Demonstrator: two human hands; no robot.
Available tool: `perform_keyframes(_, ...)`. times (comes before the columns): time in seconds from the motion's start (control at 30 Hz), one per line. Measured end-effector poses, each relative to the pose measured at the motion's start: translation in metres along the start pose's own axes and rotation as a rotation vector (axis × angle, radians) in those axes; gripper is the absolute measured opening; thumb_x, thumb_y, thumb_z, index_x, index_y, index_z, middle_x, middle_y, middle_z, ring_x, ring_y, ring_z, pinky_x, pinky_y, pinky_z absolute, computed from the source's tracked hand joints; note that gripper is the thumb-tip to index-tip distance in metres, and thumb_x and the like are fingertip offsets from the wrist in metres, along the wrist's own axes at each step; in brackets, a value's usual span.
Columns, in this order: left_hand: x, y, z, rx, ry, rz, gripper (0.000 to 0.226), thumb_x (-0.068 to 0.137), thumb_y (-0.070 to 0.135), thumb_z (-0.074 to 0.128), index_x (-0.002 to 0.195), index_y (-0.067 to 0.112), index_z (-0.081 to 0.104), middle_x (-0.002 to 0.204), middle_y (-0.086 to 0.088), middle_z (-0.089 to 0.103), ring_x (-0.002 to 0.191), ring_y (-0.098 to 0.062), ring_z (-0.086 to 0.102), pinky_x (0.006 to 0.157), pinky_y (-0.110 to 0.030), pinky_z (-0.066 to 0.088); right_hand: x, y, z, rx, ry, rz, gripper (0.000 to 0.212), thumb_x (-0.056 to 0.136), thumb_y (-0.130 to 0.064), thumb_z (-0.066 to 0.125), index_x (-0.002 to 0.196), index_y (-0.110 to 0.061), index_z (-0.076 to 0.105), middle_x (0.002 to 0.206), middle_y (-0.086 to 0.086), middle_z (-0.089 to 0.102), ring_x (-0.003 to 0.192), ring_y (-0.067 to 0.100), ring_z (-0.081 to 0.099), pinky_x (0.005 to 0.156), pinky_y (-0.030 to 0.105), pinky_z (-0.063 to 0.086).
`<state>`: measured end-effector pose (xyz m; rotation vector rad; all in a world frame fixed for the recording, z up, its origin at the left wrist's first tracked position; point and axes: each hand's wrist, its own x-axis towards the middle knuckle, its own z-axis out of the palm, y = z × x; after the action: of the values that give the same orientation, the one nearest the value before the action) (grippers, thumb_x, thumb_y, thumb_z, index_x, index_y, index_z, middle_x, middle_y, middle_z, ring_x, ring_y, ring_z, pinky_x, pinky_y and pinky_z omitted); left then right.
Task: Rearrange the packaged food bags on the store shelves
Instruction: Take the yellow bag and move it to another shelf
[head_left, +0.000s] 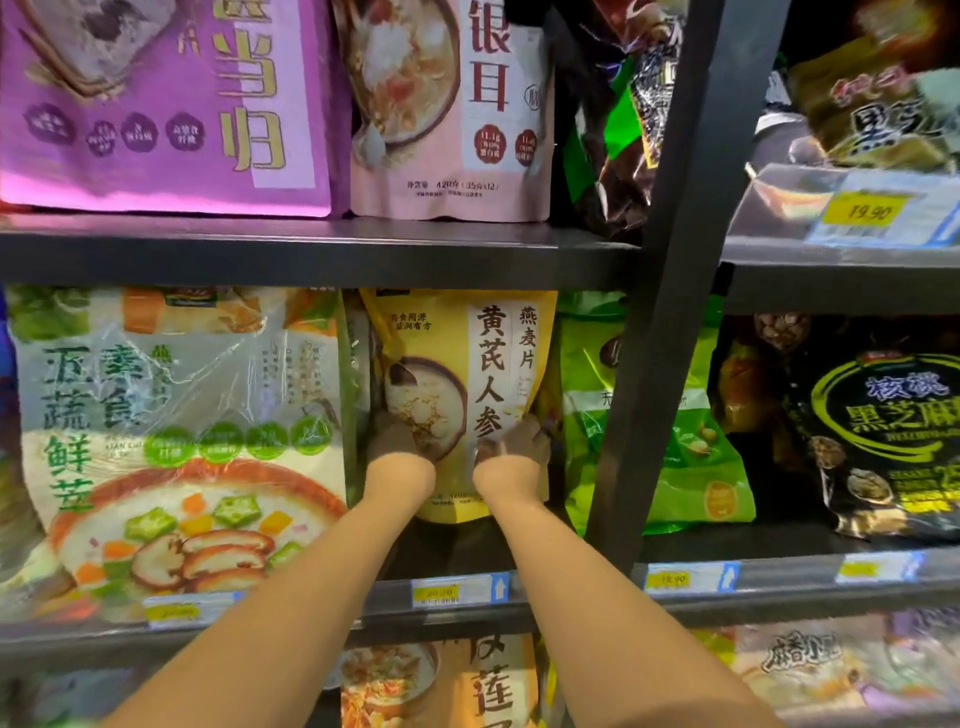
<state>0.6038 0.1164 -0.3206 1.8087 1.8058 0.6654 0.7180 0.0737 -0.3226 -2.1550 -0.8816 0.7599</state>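
A yellow oatmeal bag (457, 358) with a bowl picture stands upright on the middle shelf (322, 618). Both arms reach in to it. My left hand (392, 439) holds the bag's lower left edge. My right hand (514, 441) holds its lower right part, fingers spread toward the right edge. The fingertips are partly hidden behind the bag's sides.
A large vegetable porridge bag (176, 431) stands to the left and a green bag (649, 431) to the right. A dark upright post (660, 312) divides the bays. Purple (156, 104) and pink (452, 114) bags sit on the upper shelf, black sesame bags (883, 426) at right.
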Motion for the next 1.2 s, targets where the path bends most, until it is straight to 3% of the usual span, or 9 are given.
perform_keyframes(0.07, -0.009, 0.001, 0.001, 0.037, -0.045, 0.022, 0.034, 0.105, 0.008, 0.047, 0.131, -0.010, 0.059, 0.135, -0.026, 0.062, 0.125, -0.037, 0.059, 0.087, -0.030, 0.044, -0.003, -0.001, 0.001, -0.008, -0.006, -0.015, 0.045, 0.108, -0.023, 0.048, 0.146, 0.001, 0.052, 0.149, 0.018, 0.056, 0.137, 0.031, 0.054, 0.090, 0.025, 0.043)
perform_keyframes(0.1, -0.013, 0.002, 0.001, 0.052, -0.059, 0.036, 0.033, 0.104, 0.007, 0.048, 0.127, -0.011, 0.062, 0.131, -0.026, 0.064, 0.123, -0.038, 0.060, 0.084, -0.029, 0.043, -0.004, 0.000, 0.001, -0.024, 0.046, -0.035, 0.052, 0.107, -0.025, 0.050, 0.152, 0.002, 0.045, 0.156, 0.019, 0.048, 0.144, 0.032, 0.048, 0.099, 0.024, 0.042)
perform_keyframes(0.17, -0.023, 0.008, -0.002, 0.028, -0.038, 0.064, 0.028, 0.101, 0.006, 0.051, 0.121, -0.010, 0.064, 0.126, -0.025, 0.065, 0.120, -0.038, 0.060, 0.083, -0.027, 0.042, -0.011, -0.002, -0.002, -0.075, 0.194, -0.136, 0.076, 0.105, -0.030, 0.055, 0.163, 0.001, 0.016, 0.170, 0.020, 0.020, 0.158, 0.034, 0.022, 0.124, 0.036, 0.029)
perform_keyframes(0.23, -0.035, 0.016, -0.008, 0.025, -0.010, 0.127, 0.020, 0.095, 0.002, 0.055, 0.110, -0.006, 0.066, 0.117, -0.022, 0.067, 0.113, -0.037, 0.062, 0.079, -0.027, 0.043, -0.026, -0.004, -0.006, -0.114, 0.222, -0.174, 0.085, 0.104, -0.033, 0.057, 0.165, -0.004, 0.005, 0.173, 0.018, 0.007, 0.160, 0.034, 0.009, 0.127, 0.044, 0.026)
perform_keyframes(0.37, -0.065, 0.019, -0.035, 0.087, 0.009, 0.223, 0.024, 0.091, 0.003, 0.062, 0.114, 0.001, 0.057, 0.124, -0.021, 0.059, 0.116, -0.038, 0.059, 0.089, -0.036, 0.053, -0.055, -0.007, -0.017, -0.234, 0.132, -0.160, 0.063, 0.103, -0.027, 0.060, 0.157, -0.009, 0.035, 0.166, 0.015, 0.025, 0.155, 0.032, 0.017, 0.114, 0.046, 0.041)
perform_keyframes(0.47, -0.085, 0.006, -0.067, 0.190, 0.017, 0.295, 0.044, 0.090, 0.011, 0.068, 0.129, 0.006, 0.050, 0.132, -0.018, 0.052, 0.124, -0.037, 0.054, 0.100, -0.043, 0.052, -0.083, -0.002, -0.026, -0.324, 0.123, -0.274, 0.066, 0.102, -0.023, 0.058, 0.159, -0.008, 0.028, 0.167, 0.015, 0.022, 0.156, 0.032, 0.016, 0.120, 0.045, 0.034)
perform_keyframes(0.67, -0.131, -0.018, -0.142, 0.290, -0.043, 0.355, 0.055, 0.087, 0.021, 0.073, 0.138, 0.013, 0.057, 0.131, -0.008, 0.063, 0.116, -0.027, 0.062, 0.085, -0.034, 0.054, -0.159, 0.001, -0.056, -0.358, 0.130, -0.364, 0.051, 0.100, -0.029, 0.062, 0.145, -0.011, 0.046, 0.150, 0.013, 0.046, 0.139, 0.035, 0.047, 0.104, 0.047, 0.051)
perform_keyframes(0.87, -0.195, -0.029, -0.196, 0.372, -0.100, 0.387, 0.067, 0.085, 0.034, 0.071, 0.147, 0.015, 0.052, 0.136, -0.004, 0.063, 0.108, -0.021, 0.063, 0.082, -0.035, 0.056, -0.237, 0.013, -0.097, -0.426, 0.122, -0.370, 0.057, 0.096, -0.039, 0.068, 0.145, -0.016, 0.047, 0.144, 0.011, 0.051, 0.133, 0.035, 0.051, 0.102, 0.047, 0.052)
perform_keyframes(1.2, -0.287, 0.017, -0.236, 0.438, -0.234, 0.517, 0.083, 0.087, 0.051, 0.072, 0.155, 0.016, 0.040, 0.155, -0.005, 0.048, 0.136, -0.026, 0.051, 0.107, -0.039, 0.048, -0.346, 0.056, -0.219, -0.549, 0.131, -0.278, 0.082, 0.094, -0.047, 0.072, 0.158, -0.013, 0.033, 0.156, 0.013, 0.043, 0.141, 0.037, 0.045, 0.108, 0.050, 0.049)
